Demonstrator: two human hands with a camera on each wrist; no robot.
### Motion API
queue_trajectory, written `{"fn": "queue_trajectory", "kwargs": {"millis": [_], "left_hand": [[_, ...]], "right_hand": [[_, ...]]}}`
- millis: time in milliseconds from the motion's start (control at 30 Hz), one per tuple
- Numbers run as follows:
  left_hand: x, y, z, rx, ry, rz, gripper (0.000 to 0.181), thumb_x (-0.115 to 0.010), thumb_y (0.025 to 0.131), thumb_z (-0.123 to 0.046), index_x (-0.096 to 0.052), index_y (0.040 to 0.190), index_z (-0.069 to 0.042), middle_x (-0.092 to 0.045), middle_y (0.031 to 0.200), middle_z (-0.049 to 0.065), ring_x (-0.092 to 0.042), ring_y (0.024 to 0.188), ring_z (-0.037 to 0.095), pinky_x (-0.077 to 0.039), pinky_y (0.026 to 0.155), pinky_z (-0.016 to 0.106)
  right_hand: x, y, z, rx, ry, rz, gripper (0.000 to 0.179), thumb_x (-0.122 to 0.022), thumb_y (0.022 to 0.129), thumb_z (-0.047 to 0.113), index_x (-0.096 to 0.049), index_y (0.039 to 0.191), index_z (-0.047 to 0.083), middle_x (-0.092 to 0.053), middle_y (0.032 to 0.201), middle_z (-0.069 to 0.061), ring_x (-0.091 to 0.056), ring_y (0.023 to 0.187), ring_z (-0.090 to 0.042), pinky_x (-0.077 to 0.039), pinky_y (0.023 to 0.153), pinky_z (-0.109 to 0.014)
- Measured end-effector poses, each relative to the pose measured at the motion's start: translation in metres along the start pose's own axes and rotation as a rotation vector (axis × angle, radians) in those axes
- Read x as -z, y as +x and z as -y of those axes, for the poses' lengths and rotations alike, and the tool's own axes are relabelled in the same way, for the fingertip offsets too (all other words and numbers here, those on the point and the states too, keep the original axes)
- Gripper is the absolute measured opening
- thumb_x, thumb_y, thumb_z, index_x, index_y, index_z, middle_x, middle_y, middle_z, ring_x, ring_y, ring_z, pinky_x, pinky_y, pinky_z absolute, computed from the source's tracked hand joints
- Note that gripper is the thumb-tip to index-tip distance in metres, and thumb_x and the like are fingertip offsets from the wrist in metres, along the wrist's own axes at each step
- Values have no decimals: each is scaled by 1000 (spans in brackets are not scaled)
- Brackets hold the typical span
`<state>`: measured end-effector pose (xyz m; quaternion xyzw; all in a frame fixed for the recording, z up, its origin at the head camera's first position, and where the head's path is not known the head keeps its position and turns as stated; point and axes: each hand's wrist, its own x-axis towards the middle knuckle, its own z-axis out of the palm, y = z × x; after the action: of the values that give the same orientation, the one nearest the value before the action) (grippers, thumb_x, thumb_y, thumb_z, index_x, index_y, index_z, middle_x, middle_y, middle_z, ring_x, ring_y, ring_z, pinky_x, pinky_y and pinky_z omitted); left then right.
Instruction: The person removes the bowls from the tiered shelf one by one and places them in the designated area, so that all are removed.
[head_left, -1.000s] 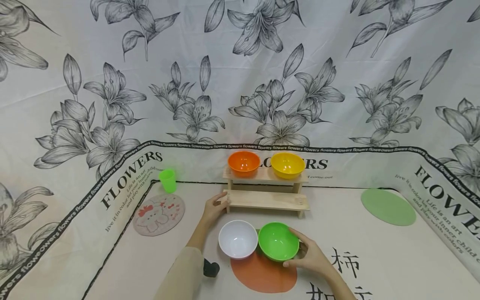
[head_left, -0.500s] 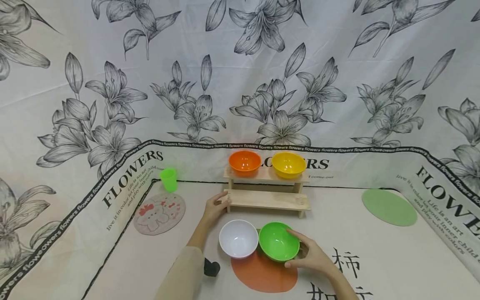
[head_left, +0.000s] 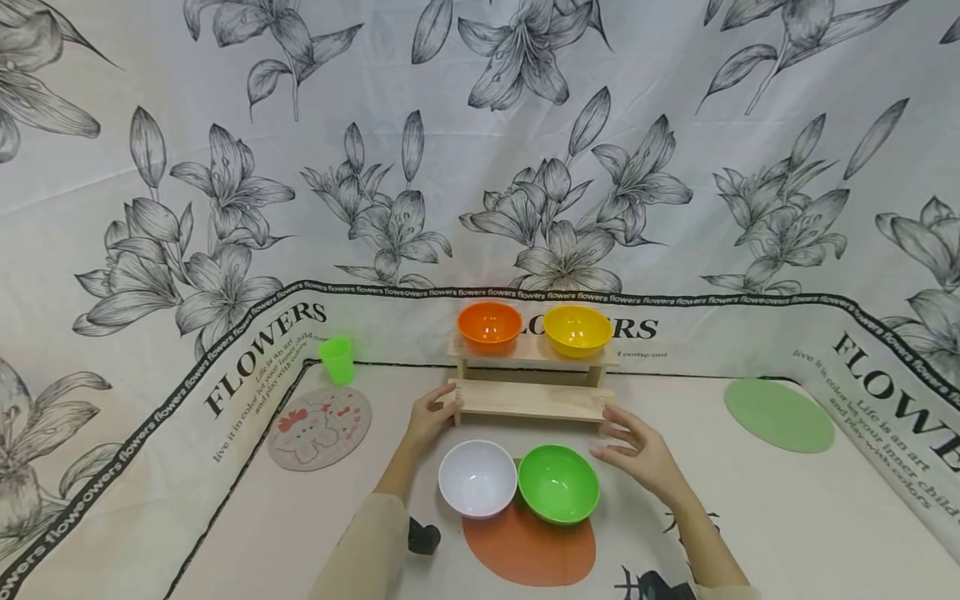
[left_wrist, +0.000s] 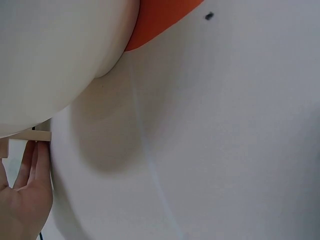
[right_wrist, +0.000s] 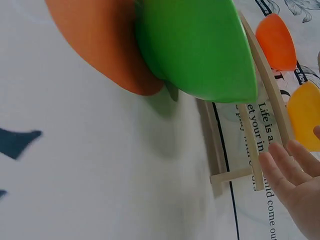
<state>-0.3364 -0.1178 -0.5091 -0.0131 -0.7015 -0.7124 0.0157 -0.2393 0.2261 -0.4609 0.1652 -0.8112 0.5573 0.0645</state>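
The wooden rack stands beyond the green bowl. My left hand touches its left end; whether gripping, I cannot tell. My right hand, fingers spread, holds nothing near its right end.

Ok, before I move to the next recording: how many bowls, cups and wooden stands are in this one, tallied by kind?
Bowls: 4 (white bowl, green bowl, orange bowl, yellow bowl)
Cups: 1 (green cup)
Wooden stands: 1 (two-step stand)
Total: 6
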Motion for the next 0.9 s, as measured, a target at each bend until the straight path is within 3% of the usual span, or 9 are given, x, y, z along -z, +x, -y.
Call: {"fn": "queue_trajectory", "kwargs": {"millis": [133, 533, 633, 700, 767, 900], "left_hand": [[0, 0, 1, -1, 2, 0, 44, -69, 84, -5, -56, 126, 4, -59, 89, 12, -59, 75, 10, -58, 79, 32], [2, 2, 1, -6, -19, 20, 46, -68, 85, -6, -54, 128, 4, -60, 92, 13, -59, 76, 9, -58, 82, 33], [2, -5, -9, -4, -23, 39, 45, -66, 86, -4, -52, 128, 6, -60, 94, 14, -59, 77, 10, -56, 86, 38], [2, -5, -9, -5, -25, 44, 45, -66, 87, -3, -52, 128, 8, -60, 96, 16, -59, 78, 11, -55, 87, 40], [2, -4, -9, -7, -17, 35, 45, -66, 87, -3, -52, 128, 7, -60, 97, 17, -59, 78, 11, -56, 86, 39], [1, 1, 1, 1, -14, 6, 44, -68, 85, -6, -56, 127, 2, -59, 99, 15, -59, 77, 9, -57, 82, 33]], "right_hand": [[11, 16, 1, 17, -42, -45, 70, -72, 82, 8, -35, 140, -6, -40, 138, -29, -49, 115, -45, -53, 84, -17], [25, 64, 7, 48, -97, -143, 74, -73, 81, 9, -33, 142, -4, -41, 136, -30, -50, 114, -44, -51, 82, -13], [26, 73, 20, 28, -98, -147, 76, -73, 81, 9, -31, 143, -5, -38, 138, -32, -48, 116, -45, -53, 89, -24], [26, 77, 31, 19, -93, -148, 76, -73, 81, 7, -29, 143, -6, -36, 139, -33, -46, 118, -47, -53, 89, -22], [26, 82, 37, 1, -102, -148, 76, -72, 82, 7, -29, 143, -6, -35, 139, -34, -44, 119, -48, -52, 94, -35], [29, 99, 24, 10, -89, -158, 77, -74, 81, 9, -30, 144, -2, -36, 139, -31, -46, 118, -47, -50, 95, -43]]}}
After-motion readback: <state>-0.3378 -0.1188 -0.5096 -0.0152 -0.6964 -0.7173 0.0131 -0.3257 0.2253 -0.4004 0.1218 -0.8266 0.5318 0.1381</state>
